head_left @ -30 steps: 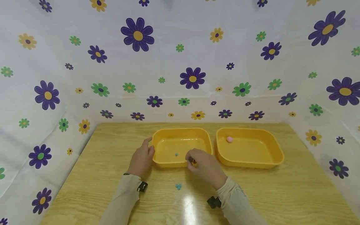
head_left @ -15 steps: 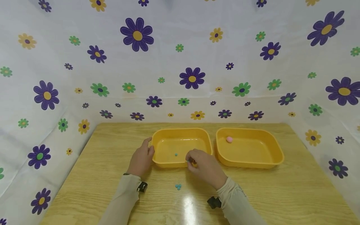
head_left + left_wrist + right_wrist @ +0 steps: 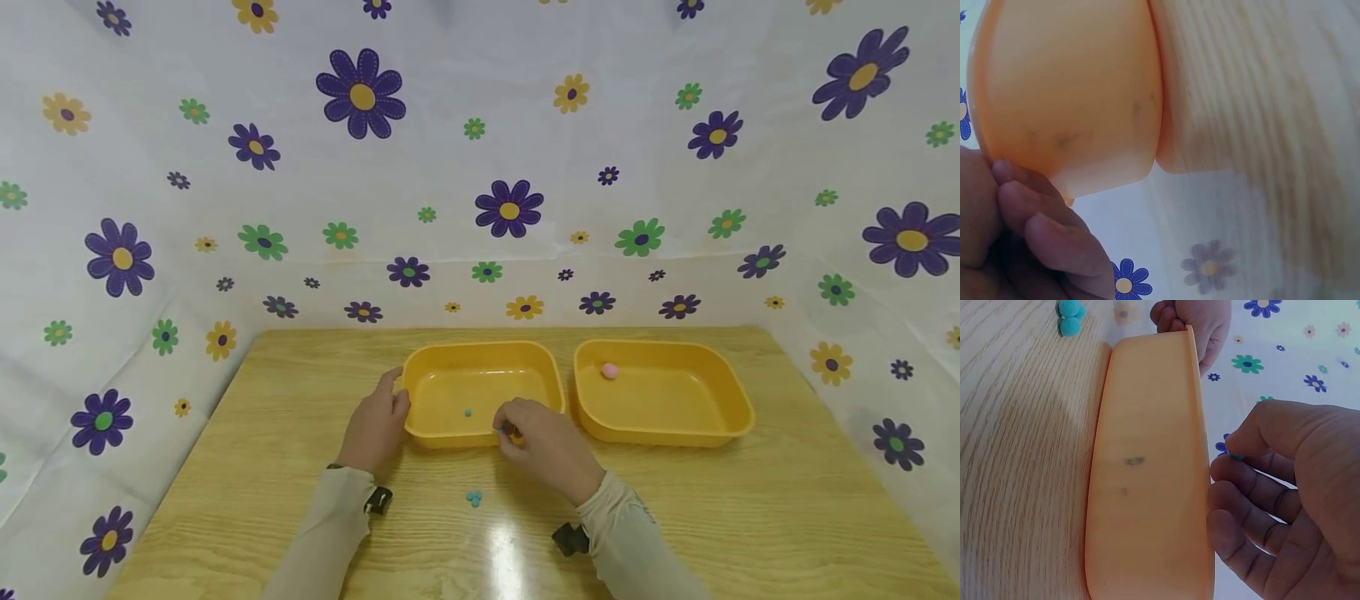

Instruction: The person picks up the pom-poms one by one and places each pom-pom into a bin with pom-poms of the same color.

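My left hand [image 3: 375, 427] grips the left end of a yellow plastic tub [image 3: 487, 439], its fingers curled at the rim in the left wrist view. Over the tub's near right rim is my right hand [image 3: 547, 446]. In the right wrist view, that hand's thumb and index finger pinch a small turquoise ball [image 3: 1234, 456], mostly hidden by the fingertips. Another turquoise ball [image 3: 468, 412] lies on the tub's floor. On the table in front of the tub, three turquoise balls [image 3: 474, 498] sit clustered together.
A second yellow tub [image 3: 667, 435] stands just right of the first, with a pink ball [image 3: 610, 371] near its back left corner. Both are on a wood-grain table [image 3: 787, 500]. Flowered white cloth [image 3: 442, 167] encloses the back and sides.
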Available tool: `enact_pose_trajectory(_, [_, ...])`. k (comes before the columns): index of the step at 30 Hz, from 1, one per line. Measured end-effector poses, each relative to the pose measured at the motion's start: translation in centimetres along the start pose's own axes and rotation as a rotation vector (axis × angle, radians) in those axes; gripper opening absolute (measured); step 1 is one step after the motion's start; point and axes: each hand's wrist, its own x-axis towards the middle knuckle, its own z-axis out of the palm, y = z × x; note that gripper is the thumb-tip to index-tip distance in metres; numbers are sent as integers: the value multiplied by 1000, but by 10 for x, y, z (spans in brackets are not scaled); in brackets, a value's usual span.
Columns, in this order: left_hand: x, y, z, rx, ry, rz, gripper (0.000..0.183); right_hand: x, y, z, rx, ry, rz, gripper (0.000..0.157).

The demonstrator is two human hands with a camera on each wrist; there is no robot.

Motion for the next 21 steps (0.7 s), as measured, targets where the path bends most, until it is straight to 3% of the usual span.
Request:
enact_pose_trajectory(12, [1,-1,2,-14,-11,4,50,-1,2,2,21,-8,72,13])
enact_pose_trajectory(21, [0,-2,2,-9,7,10,49,0,2,1,7,38,44,14])
